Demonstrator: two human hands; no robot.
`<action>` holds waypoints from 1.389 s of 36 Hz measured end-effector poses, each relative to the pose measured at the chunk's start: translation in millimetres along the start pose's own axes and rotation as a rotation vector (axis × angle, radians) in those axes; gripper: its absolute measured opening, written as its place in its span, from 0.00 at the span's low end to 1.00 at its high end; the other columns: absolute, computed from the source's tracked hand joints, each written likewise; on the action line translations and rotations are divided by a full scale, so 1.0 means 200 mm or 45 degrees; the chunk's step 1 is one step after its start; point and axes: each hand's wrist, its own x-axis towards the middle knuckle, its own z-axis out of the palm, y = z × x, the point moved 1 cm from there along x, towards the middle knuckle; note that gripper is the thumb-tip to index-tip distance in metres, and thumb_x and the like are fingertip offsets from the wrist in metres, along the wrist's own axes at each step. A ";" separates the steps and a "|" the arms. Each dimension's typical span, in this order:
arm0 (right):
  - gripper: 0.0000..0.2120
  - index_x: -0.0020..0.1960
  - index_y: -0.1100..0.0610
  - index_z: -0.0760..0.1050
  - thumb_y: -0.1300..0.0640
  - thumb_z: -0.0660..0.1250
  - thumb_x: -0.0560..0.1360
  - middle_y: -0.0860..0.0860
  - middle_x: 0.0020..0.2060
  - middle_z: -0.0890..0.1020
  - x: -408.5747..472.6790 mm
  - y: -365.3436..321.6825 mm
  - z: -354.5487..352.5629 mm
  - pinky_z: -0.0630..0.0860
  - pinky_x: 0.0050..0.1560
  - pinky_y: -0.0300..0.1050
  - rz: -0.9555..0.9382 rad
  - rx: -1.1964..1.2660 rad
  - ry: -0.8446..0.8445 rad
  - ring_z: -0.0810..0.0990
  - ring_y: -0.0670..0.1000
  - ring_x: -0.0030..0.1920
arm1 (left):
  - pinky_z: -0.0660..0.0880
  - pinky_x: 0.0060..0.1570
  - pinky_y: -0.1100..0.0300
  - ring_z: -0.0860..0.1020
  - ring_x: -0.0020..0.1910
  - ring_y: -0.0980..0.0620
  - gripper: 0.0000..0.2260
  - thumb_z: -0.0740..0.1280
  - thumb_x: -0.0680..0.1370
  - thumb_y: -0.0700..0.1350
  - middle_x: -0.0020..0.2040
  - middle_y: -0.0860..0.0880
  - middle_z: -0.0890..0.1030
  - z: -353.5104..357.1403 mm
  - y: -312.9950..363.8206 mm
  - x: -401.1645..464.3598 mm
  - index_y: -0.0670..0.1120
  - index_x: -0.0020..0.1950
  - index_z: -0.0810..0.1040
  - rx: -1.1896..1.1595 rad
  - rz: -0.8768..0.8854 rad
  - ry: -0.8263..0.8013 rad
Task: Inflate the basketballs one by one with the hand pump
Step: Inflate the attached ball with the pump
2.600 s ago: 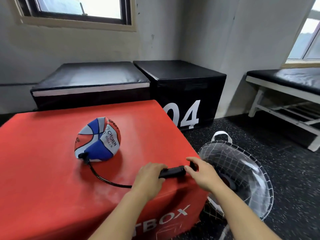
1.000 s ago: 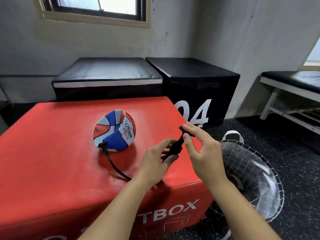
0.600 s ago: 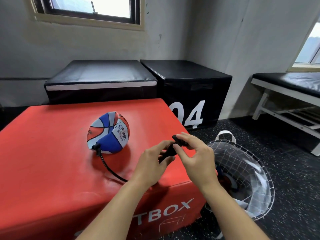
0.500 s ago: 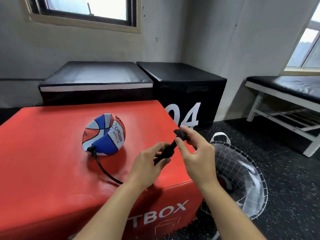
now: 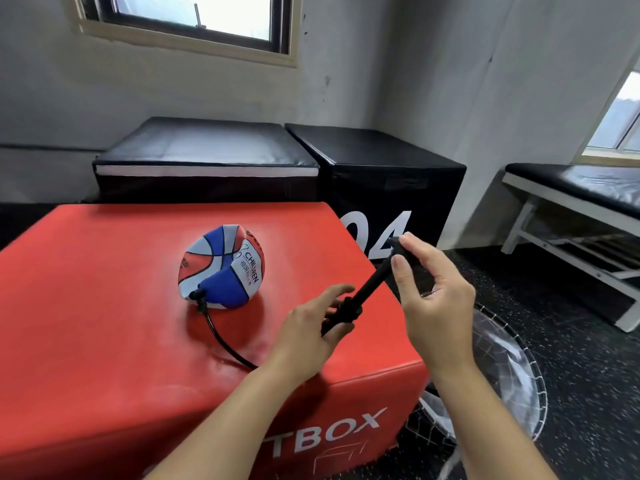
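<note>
Gripping pump [image 5: 367, 289]; R hand [image 5: 433, 299] raised.

Deflated basketball [image 5: 221, 266], tilted extended pump [image 5: 370, 285]

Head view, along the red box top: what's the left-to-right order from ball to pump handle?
Deflated basketball → hose → left hand gripping the pump barrel → right hand pinching the pump handle.
</note>
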 end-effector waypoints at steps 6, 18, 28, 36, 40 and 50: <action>0.12 0.65 0.49 0.82 0.55 0.71 0.82 0.39 0.62 0.82 -0.05 0.05 0.14 0.75 0.70 0.43 -0.038 -0.040 -0.149 0.78 0.37 0.67 | 0.82 0.58 0.53 0.85 0.53 0.60 0.26 0.75 0.79 0.40 0.55 0.58 0.86 -0.03 -0.02 0.01 0.64 0.70 0.72 -0.049 0.008 0.050; 0.14 0.63 0.51 0.84 0.57 0.76 0.78 0.41 0.61 0.83 -0.16 0.16 0.21 0.70 0.67 0.30 0.036 -0.068 -0.274 0.78 0.36 0.65 | 0.84 0.55 0.51 0.86 0.51 0.58 0.28 0.74 0.80 0.40 0.53 0.55 0.86 -0.01 -0.03 0.01 0.67 0.73 0.72 -0.050 -0.006 0.056; 0.16 0.62 0.50 0.83 0.61 0.76 0.77 0.38 0.55 0.84 -0.12 0.17 0.14 0.75 0.62 0.36 0.064 0.005 -0.255 0.82 0.43 0.59 | 0.83 0.57 0.52 0.85 0.55 0.56 0.24 0.73 0.79 0.38 0.56 0.59 0.86 0.02 0.00 0.02 0.63 0.68 0.78 -0.066 -0.009 0.051; 0.12 0.61 0.49 0.84 0.61 0.73 0.80 0.43 0.54 0.87 0.04 0.09 0.02 0.81 0.61 0.54 0.089 0.241 -0.040 0.85 0.49 0.59 | 0.82 0.60 0.53 0.84 0.56 0.60 0.21 0.72 0.80 0.37 0.55 0.66 0.84 -0.01 0.03 -0.01 0.61 0.66 0.79 -0.055 0.008 -0.009; 0.12 0.62 0.50 0.84 0.60 0.73 0.80 0.43 0.56 0.86 0.11 0.05 -0.08 0.81 0.63 0.49 0.086 0.252 0.124 0.84 0.45 0.60 | 0.81 0.61 0.52 0.84 0.56 0.60 0.23 0.73 0.80 0.38 0.55 0.65 0.84 0.00 0.03 -0.01 0.64 0.66 0.78 -0.029 0.007 -0.021; 0.13 0.66 0.51 0.83 0.55 0.71 0.82 0.40 0.62 0.84 0.06 0.00 -0.01 0.74 0.70 0.41 0.015 0.075 0.017 0.79 0.37 0.66 | 0.81 0.61 0.56 0.84 0.54 0.61 0.30 0.75 0.79 0.38 0.54 0.64 0.85 -0.01 0.00 0.00 0.63 0.75 0.74 -0.090 -0.017 0.025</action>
